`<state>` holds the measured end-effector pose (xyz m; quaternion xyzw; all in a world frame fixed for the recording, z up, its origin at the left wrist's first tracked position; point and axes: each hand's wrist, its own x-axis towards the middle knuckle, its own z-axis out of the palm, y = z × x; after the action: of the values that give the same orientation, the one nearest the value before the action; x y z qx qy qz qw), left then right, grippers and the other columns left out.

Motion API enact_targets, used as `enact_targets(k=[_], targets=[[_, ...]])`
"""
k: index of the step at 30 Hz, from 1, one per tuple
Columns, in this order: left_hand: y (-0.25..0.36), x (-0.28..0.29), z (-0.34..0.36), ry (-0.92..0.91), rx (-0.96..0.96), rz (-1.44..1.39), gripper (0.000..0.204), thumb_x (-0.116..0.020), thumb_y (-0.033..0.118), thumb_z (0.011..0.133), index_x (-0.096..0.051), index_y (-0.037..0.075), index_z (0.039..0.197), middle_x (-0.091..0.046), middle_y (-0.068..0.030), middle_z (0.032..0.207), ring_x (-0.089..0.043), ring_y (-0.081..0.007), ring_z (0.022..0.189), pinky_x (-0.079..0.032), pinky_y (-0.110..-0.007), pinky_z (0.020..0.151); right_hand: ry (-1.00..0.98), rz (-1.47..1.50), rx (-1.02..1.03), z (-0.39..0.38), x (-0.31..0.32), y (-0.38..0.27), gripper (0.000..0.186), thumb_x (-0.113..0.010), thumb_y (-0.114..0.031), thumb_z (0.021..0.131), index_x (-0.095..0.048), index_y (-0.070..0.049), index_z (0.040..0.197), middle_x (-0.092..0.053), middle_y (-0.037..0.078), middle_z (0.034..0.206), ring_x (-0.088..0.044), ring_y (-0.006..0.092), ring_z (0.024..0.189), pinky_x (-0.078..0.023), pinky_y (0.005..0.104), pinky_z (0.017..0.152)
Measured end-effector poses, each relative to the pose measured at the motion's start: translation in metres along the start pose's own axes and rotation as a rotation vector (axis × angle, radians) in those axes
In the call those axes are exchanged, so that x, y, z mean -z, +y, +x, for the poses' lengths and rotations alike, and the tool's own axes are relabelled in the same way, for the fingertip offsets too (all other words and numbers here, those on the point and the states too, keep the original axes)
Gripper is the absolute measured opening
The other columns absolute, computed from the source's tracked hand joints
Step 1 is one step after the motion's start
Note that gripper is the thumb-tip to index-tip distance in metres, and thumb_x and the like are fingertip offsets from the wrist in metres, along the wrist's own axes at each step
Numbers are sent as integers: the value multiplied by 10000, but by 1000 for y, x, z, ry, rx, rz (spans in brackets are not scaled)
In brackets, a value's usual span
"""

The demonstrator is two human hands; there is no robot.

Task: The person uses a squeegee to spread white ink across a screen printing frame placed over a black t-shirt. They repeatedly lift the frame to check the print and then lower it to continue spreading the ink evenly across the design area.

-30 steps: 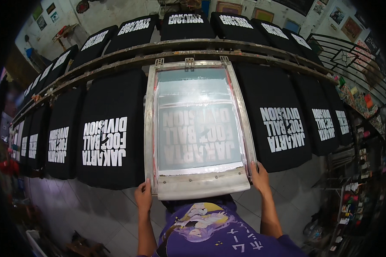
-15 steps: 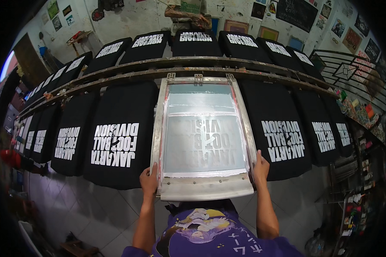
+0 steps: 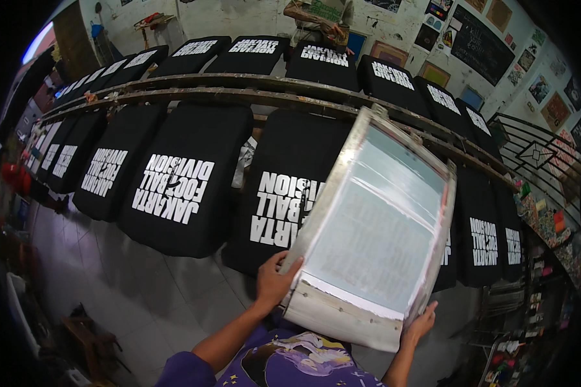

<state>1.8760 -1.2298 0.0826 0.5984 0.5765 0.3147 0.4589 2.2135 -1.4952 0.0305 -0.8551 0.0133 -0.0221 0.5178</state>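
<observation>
Tilted clockwise, a silk-screen frame (image 3: pixel 374 222) with pale blue-grey mesh and a worn metal rim is held between my hands. My left hand (image 3: pixel 277 280) grips its lower left side, and my right hand (image 3: pixel 420 324) holds the lower right corner. Partly under the frame's left edge lies a black T-shirt (image 3: pixel 284 142) stretched on a board, white block lettering on its front. The frame covers part of that lettering and most of another black shirt to the right.
More printed black shirts (image 3: pixel 168 138) line the near row. A second row of shirts (image 3: pixel 248 55) lies beyond the wooden rails (image 3: pixel 206 87). Another person's arm (image 3: pixel 313 18) shows at the far side. To the right are a metal railing (image 3: pixel 529 155) and a cluttered bench edge (image 3: pixel 545 213).
The screen frame has come up off the shirt, swung to the right and tilted, exposing the white print beneath. Both hands have moved with it, and my view has turned.
</observation>
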Motion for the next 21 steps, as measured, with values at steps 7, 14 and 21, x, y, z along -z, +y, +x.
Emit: enact_targets(k=[7, 14, 21], targets=[[25, -130, -61, -178, 48, -23, 582, -776, 484, 881, -729, -25, 1158, -764, -176, 956, -734, -225, 853, -563, -331, 782, 45, -168, -157, 95, 129, 54, 799, -477, -634, 1029, -653, 145, 1010, -662, 177, 974, -599, 265, 892, -472, 382, 835], [18, -244, -123, -137, 56, 18, 614, -775, 528, 868, -742, -17, 1150, -762, -150, 905, -688, -176, 763, -534, -314, 702, 224, -61, 21, 173, 168, 75, 685, -523, -597, 1031, -460, -1, 698, -409, 21, 665, -389, 172, 636, -356, 372, 593], [26, -275, -150, 43, 175, -59, 532, -791, 447, 889, -750, -30, 1121, -753, -96, 852, -655, -120, 730, -526, -279, 684, -30, -58, 48, 254, 151, 89, 630, -541, -562, 1039, -364, -88, 664, -355, -36, 651, -336, 117, 625, -286, 350, 561]])
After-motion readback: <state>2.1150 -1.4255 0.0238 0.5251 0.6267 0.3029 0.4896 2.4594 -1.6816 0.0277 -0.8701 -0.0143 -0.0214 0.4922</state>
